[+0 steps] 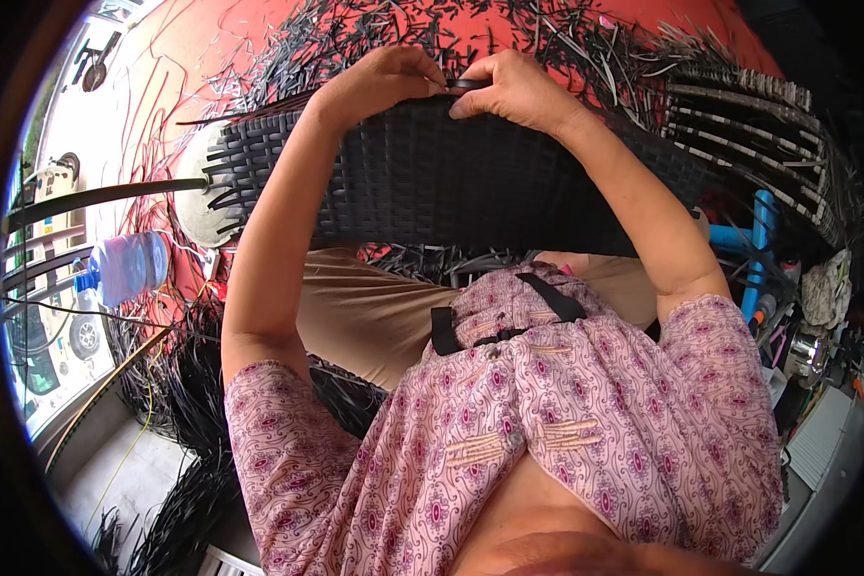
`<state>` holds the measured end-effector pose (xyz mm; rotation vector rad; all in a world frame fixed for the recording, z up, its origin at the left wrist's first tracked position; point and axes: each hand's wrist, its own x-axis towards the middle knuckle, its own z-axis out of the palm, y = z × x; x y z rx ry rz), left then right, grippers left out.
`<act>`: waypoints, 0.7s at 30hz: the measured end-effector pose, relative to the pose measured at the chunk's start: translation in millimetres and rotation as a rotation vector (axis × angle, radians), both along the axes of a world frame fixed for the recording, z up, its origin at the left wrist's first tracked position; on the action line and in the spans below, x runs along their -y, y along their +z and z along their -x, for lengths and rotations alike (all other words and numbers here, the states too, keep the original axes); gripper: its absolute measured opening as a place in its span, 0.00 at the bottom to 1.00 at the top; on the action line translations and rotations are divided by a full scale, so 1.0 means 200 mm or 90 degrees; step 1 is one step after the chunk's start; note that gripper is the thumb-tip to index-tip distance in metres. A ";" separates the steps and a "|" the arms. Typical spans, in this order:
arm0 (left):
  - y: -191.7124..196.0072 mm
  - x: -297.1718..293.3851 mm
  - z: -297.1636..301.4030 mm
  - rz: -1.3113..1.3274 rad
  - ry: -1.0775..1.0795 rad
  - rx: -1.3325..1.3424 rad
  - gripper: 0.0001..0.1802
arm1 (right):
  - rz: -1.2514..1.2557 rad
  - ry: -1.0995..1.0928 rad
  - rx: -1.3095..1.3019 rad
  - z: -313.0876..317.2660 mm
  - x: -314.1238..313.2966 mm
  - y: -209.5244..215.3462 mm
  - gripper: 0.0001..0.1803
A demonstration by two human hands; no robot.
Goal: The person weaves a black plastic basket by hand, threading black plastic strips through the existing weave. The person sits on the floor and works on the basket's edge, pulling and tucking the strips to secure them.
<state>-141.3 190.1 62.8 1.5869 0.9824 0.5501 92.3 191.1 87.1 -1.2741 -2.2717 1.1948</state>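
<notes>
Here, both hands pinch a dark strip by a black woven panel.

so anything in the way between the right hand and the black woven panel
Nothing visible does: the right hand is at the far edge of the black woven panel, a dark strip between its thumb and forefinger.

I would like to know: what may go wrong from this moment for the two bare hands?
The narrow black strip pinched by the bare right hand, close to the bare left hand, might slip loose. The uneven black strip ends on the left side of the woven black panel might snag if brushed.
</notes>
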 end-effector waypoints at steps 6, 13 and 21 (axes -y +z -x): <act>-0.03 -0.06 -0.02 0.150 0.001 0.076 0.13 | 0.275 -0.043 -0.034 0.05 -0.08 0.04 0.13; 0.00 -0.04 0.01 0.142 -0.041 0.156 0.10 | 0.423 0.009 -0.036 0.05 -0.17 0.03 0.13; 0.05 0.05 0.06 -0.069 -0.072 0.110 0.14 | -0.220 -0.013 -0.048 0.05 0.16 0.03 0.14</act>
